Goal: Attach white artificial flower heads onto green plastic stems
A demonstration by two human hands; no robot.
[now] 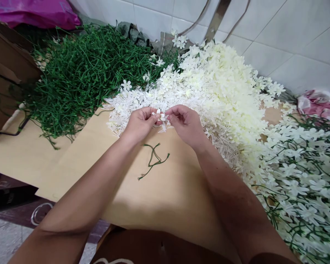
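My left hand (143,121) pinches a small white artificial flower (161,114) between thumb and fingers. Close on its right, my right hand (183,119) has thumb and fingertips pressed together at the flower's edge; whatever they grip is too small to make out. Just beyond both hands spreads a heap of thin white stamen pieces (143,98). On the brown board (181,183) below the hands lie a few loose green plastic stems (154,161), crossing one another.
Green stems are piled (93,69) at the back left. White and cream petals form a big mound (225,84) at the back right. Flowers on stems (299,190) fill the right side. A cardboard box (11,80) stands left, a purple bag (35,13) behind it. A tiled wall (299,33) bounds the back.
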